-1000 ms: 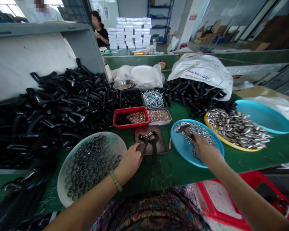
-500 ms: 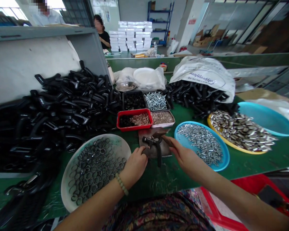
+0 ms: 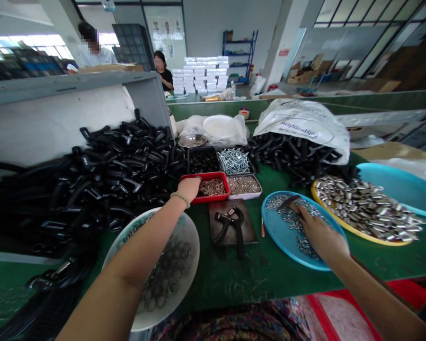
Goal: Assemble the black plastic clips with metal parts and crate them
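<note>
My left hand (image 3: 189, 188) reaches over a plate of rings, and its fingers are down at the near corner of a red tray (image 3: 213, 174). The tray holds black small parts and brass springs (image 3: 210, 187); the fingers are hidden. My right hand (image 3: 319, 237) rests in a blue plate (image 3: 270, 241) of steel hex nuts (image 3: 291, 218), gripping a small dark metal tool (image 3: 288, 201). Between my hands, a black hand grip (image 3: 230, 227) lies untouched on a dark board (image 3: 250, 232).
A large heap of black handles (image 3: 102, 180) fills the left. Steel rings lie on a pale plate (image 3: 190, 255), silver sleeves on a yellow plate (image 3: 367, 208). Screws sit in a tray (image 3: 234, 161) behind, beside a white sack (image 3: 305, 123). A co-worker (image 3: 161, 71) sits far back.
My left hand has let go of the hand grip and moved up to the red tray. My right hand has moved from the grip back onto the blue plate.
</note>
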`<move>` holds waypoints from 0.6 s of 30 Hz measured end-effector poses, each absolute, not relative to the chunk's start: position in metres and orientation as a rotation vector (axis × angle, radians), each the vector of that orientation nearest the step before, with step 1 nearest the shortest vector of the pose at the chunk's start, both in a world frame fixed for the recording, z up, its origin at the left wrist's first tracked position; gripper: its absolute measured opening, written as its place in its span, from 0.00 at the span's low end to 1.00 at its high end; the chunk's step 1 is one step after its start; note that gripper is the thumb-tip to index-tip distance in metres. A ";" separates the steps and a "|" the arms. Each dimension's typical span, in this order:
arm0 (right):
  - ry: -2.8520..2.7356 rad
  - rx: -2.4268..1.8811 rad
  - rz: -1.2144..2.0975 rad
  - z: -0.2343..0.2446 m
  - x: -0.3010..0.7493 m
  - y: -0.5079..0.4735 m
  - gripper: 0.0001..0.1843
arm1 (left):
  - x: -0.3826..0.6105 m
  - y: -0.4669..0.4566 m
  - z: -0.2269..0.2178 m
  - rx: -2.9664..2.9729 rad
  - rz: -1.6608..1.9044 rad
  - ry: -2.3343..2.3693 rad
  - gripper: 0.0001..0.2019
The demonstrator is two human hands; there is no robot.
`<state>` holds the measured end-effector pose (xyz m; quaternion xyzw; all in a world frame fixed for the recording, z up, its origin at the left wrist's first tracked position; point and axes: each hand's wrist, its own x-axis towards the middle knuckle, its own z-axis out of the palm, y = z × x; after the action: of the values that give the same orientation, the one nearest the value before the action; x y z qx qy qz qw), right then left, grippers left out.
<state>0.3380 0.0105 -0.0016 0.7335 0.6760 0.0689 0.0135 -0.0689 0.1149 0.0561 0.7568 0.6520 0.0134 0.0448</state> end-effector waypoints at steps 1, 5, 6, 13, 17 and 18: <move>2.139 2.262 0.305 -0.001 0.333 0.010 0.25 | -0.066 0.123 0.054 2.306 0.024 1.981 0.10; 2.426 2.125 0.131 0.015 0.258 -0.005 0.21 | -0.056 0.131 0.048 2.293 0.010 1.968 0.10; 2.471 2.059 -0.061 0.018 0.234 -0.008 0.21 | -0.056 0.131 0.049 2.292 0.032 1.968 0.10; 2.370 2.282 -1.301 0.009 0.174 0.003 0.09 | -0.059 0.070 0.056 1.914 0.803 1.723 0.13; 1.715 2.022 -2.804 0.009 0.187 -0.009 0.14 | -0.034 0.006 0.042 1.349 1.214 1.407 0.11; 1.599 1.948 -3.019 0.012 0.188 -0.014 0.15 | -0.026 -0.005 0.041 1.277 1.248 1.380 0.11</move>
<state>0.1881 -0.0144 0.0116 0.4571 0.3752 -0.7084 -0.3853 -0.0259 -0.0049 0.0405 0.5114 0.5526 0.4996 0.4283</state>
